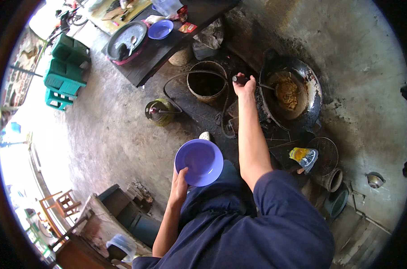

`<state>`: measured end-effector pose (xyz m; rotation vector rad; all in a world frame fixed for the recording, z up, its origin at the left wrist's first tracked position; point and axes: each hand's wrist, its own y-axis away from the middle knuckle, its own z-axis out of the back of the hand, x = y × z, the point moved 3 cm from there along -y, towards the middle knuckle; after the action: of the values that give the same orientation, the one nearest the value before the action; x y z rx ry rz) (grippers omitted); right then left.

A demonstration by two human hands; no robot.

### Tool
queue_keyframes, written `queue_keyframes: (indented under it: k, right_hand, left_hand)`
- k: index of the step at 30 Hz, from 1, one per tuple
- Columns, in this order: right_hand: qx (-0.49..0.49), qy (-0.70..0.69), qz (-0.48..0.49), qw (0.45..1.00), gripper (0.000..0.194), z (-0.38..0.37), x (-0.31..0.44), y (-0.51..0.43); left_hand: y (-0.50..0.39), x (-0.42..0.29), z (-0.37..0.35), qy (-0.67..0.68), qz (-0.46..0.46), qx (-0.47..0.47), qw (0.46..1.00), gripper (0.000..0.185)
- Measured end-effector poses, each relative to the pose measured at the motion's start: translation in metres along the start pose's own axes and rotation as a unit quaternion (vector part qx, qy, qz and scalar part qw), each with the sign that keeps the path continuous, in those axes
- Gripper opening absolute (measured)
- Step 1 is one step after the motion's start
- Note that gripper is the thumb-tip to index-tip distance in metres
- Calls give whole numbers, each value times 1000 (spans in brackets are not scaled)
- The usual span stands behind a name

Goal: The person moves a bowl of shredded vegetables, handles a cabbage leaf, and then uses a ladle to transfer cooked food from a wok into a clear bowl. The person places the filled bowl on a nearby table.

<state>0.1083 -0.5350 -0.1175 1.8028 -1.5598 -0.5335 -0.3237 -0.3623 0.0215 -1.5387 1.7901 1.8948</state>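
Observation:
In my left hand (180, 186) is a purple plastic bowl (203, 161), gripped at its near rim with the thumb inside; no food shows in it. My right arm reaches forward, and my right hand (245, 84) is closed around the dark handle (240, 79) of a utensil. Its thin metal shaft (266, 86) runs over the edge of a large blackened wok (312, 75). Brown shredded food (287, 92) lies in the wok's bottom, where the utensil's head is hard to make out.
A hose links a green gas cylinder (159, 112) to the stove area. Beside it stands a round bucket-like container (207, 97). A dark table (141, 72) holds a tray (127, 37) and another purple bowl (160, 29). Right of me are an oil pouch (299, 154) and wire strainer (328, 156).

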Motion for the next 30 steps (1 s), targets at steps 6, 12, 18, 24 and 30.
queue_keyframes:
  k: [6,12,18,24,30]
  right_hand:
    - [15,239,7,971,23,65,92,121]
    - [-160,668,-7,727,17,97,228,273]
    - [-92,969,137,187,36,41,334,327]
    - [-115,977,182,5,23,-6,376,323]
    - [-78,965,95,230,44,-36,450,323]
  left_hand:
    - [-57,-60,-69,-45,45,51,997,53]
    - [-93,-75,-136,-92,58,117,987,52]
    - [-105,-55,-208,-56,23,173,983,52]
    - [-106,-26,-264,-35,2,165,986,53]
    - [-102,-13,-279,-4,30,114,993,54]
